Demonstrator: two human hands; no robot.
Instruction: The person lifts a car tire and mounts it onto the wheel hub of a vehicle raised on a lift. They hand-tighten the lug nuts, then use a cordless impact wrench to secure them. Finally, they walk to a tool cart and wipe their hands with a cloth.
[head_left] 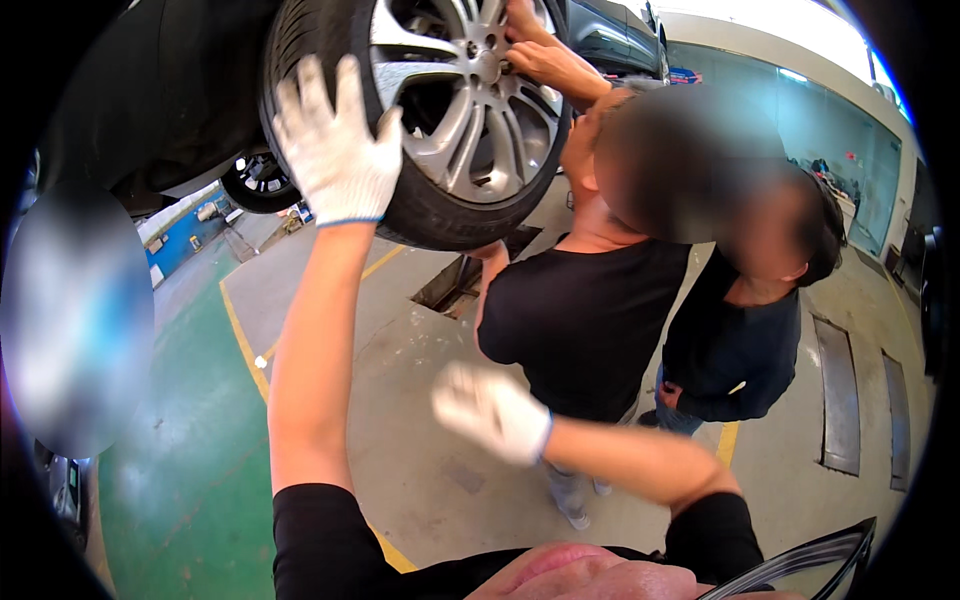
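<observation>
A car wheel with a silver alloy rim and a black tyre hangs at the top middle, beside a raised dark car. My left hand, in a white knit glove with a blue cuff, lies with spread fingers against the tyre's left side. Lower down, my right hand wears a matching glove and is in the air, away from the wheel; motion smears its fingers. A co-worker in a black T-shirt has one hand at the hub and the other hand under the tyre.
Close on my right stands the co-worker, with a second person beyond. A recessed floor opening lies below the wheel. Metal floor plates run along the right. Another wheel shows under the dark car.
</observation>
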